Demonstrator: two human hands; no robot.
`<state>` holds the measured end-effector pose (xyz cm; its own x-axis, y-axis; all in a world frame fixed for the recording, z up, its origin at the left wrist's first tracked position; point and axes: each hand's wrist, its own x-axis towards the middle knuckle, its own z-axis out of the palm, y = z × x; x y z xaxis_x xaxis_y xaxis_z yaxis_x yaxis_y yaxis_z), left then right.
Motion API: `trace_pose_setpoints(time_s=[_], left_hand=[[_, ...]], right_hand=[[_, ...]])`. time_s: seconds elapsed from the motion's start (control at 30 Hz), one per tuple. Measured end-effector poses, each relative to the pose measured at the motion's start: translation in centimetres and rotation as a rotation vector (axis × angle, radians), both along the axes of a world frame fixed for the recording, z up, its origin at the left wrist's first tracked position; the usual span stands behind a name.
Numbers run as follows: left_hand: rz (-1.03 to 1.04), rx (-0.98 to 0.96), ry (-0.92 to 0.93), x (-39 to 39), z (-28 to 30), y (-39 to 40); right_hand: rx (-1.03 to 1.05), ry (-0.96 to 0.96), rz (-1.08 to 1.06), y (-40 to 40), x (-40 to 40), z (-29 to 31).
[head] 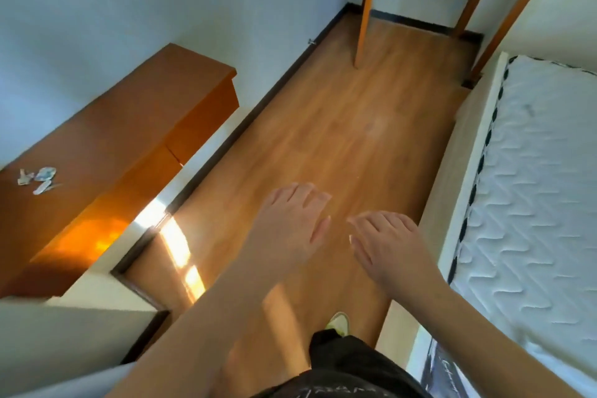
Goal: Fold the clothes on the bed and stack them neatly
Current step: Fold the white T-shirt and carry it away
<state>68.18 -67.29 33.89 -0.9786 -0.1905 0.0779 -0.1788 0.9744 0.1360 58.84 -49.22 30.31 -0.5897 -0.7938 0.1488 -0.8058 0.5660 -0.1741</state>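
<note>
Both hands, the left hand and the right hand, hover spread and empty over the floor, seemingly before work starts. The bed lies just right, its mattress bare; no clothes are visible. Small items sit on the counter at left.

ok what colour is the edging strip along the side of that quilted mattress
The quilted white mattress has black-and-white edging along its side, clearest in the head view.

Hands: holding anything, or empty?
Empty. Left hand and right hand are open, fingers spread, over the wood floor; no clothes in view.
</note>
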Motion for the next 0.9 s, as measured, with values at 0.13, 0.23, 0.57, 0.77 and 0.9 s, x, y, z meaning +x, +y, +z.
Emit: trace_pose_setpoints(time_s=[0.13,0.23,0.57,0.77,0.9], left_hand=[[-0.036,-0.031,0.024,-5.1,0.6,-0.9],[-0.041,-0.052,0.024,-8.2,0.7,-1.6],[-0.196,-0.082,0.008,-23.1,0.6,-10.0],[-0.265,-0.101,0.025,-32.6,1.6,-14.5],[-0.334,-0.142,-0.008,-39.0,2.2,-17.8]], right_hand=[[-0.013,0.044,0.0,-1.7,-5.8,1.4],[0.031,0.055,-0.014,-3.2,-9.1,2.2],[0.08,0.064,-0.138,-9.7,-21.3,2.8],[0.169,0.004,-0.274,-13.4,-28.6,3.7],[0.207,-0.051,-0.335,-15.1,-33.5,3.7]])
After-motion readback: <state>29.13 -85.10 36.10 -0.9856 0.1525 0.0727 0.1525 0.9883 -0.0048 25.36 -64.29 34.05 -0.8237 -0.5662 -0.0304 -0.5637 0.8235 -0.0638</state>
